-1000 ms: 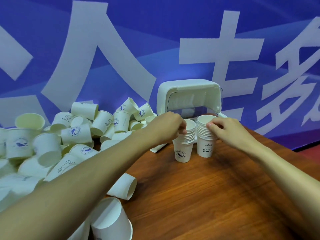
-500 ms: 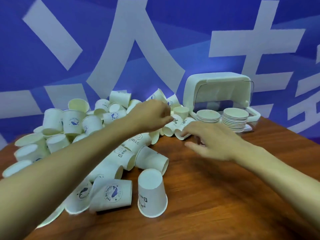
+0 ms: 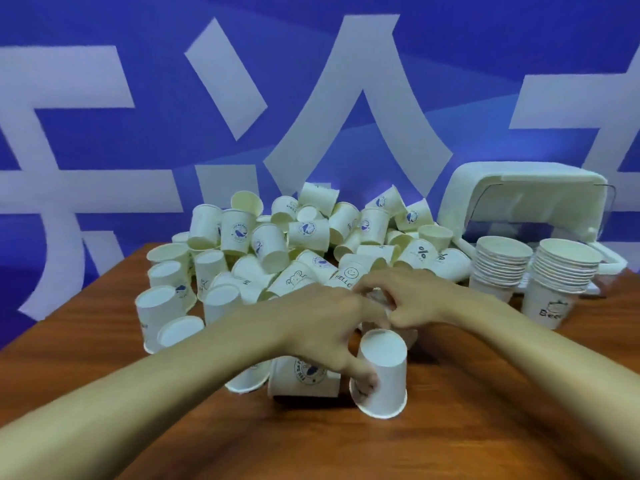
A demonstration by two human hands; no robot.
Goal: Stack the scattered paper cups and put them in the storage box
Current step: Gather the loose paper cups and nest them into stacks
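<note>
- Worktop of brown wood; blue banner with big white characters behind.
- Heaped cups read "HELLO"; the right of two stacks reads "Bee…".
- Both stand just before one white box.
- Fingers of left hand grip one upturned cup; right hand blurred, cannot tell.

Motion blur covers the meeting fingertips of the left hand and right hand; the item between them, possibly a cup, is indistinct. The cup stacks hide the storage box base.
</note>
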